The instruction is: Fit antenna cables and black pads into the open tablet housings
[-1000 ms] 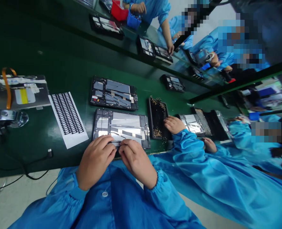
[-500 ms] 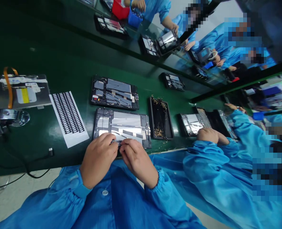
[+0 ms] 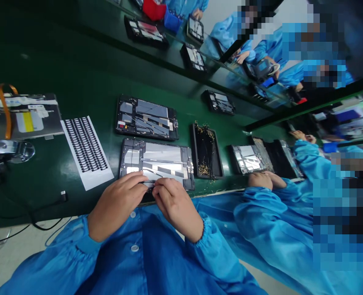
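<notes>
Working, in head view, at near edge of open tablet (image 3: 166, 153), flat on green bench (image 3: 52, 172): apparently fine handwork. Curling fingers of left hand (image 3: 118, 203) and right hand (image 3: 178, 207); tips hidden, cannot tell whether pinching anything. Probably calling for light, steady pressure next. Noting second tablet (image 3: 147, 116) beyond, cable tray (image 3: 218, 162) right, printed sheet (image 3: 86, 151) left, co-worker's blue sleeve (image 3: 263, 205) farther right.

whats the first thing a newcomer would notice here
Probably the left hand and right hand, low in the middle, with their fingers at the near edge of an opened device. To the left, a white sheet with rows of black labels stands out against the green table. Right of the device, gold-tipped wires fill much of a black tray.
</notes>
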A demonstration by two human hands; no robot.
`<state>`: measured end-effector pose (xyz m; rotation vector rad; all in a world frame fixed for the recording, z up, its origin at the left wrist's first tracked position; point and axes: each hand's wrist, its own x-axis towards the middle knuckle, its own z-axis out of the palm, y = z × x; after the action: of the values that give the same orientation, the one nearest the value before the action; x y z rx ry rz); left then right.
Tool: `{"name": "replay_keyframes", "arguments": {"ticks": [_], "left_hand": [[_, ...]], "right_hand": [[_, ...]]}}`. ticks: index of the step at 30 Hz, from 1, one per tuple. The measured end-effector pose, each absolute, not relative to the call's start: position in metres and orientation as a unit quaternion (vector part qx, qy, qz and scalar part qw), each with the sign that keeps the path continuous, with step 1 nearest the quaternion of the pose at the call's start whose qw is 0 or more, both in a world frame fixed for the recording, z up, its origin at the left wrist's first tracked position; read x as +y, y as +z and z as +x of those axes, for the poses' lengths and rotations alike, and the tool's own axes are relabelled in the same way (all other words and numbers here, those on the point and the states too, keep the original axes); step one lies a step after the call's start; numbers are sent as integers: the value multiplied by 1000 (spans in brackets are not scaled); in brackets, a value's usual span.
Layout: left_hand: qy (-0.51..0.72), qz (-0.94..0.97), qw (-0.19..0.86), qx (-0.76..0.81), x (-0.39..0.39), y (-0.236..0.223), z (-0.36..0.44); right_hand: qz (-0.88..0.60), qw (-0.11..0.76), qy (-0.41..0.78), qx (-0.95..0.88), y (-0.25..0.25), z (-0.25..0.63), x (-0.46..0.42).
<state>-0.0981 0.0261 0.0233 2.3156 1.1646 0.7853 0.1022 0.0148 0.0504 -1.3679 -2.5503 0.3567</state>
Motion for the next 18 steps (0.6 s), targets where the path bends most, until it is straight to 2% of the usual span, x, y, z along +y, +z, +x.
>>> {"name": "replay_keyframes", "arguments": {"ticks": [18], "left_hand": [[301, 831, 198, 423, 24, 15, -89]], "right_hand": [[-482, 83, 114, -865, 49, 99, 14]]}}
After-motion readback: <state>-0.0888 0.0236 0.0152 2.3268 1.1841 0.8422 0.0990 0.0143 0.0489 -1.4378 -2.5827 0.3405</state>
